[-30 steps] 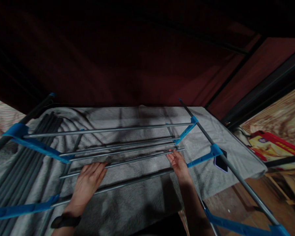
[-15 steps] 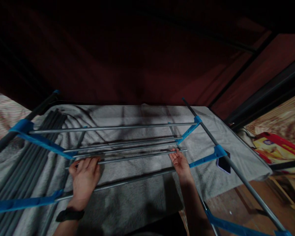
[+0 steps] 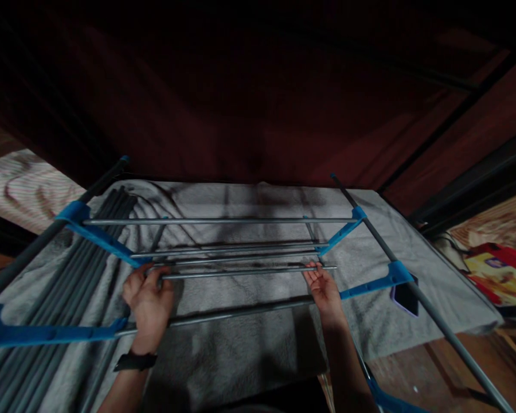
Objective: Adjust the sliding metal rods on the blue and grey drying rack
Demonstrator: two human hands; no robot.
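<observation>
A thin grey metal rod (image 3: 241,272) lies crosswise between my two hands. My left hand (image 3: 148,301), with a dark band on its wrist, is closed round the rod's left end, which it hides. Near the other end, the fingertips of my right hand (image 3: 324,289) pinch the rod from below, and a short piece sticks out past them. The rod belongs beside a rack frame of grey tubes with blue plastic brackets, such as the left bracket (image 3: 107,244) and the right bracket (image 3: 376,283). Other crossbars, including the far crossbar (image 3: 223,221), span the frame.
A bundle of dark grey tubes (image 3: 71,289) lies at the left on a grey blanket (image 3: 266,202). A phone (image 3: 405,299) rests under the right side tube. Further right is a red and yellow package (image 3: 501,275). A dark red curtain (image 3: 249,126) hangs behind.
The view has turned a little, so the frame appears further right. My left hand has shifted its fingers at the rod's end, and the rod lies more level. My right hand keeps its pinch.
</observation>
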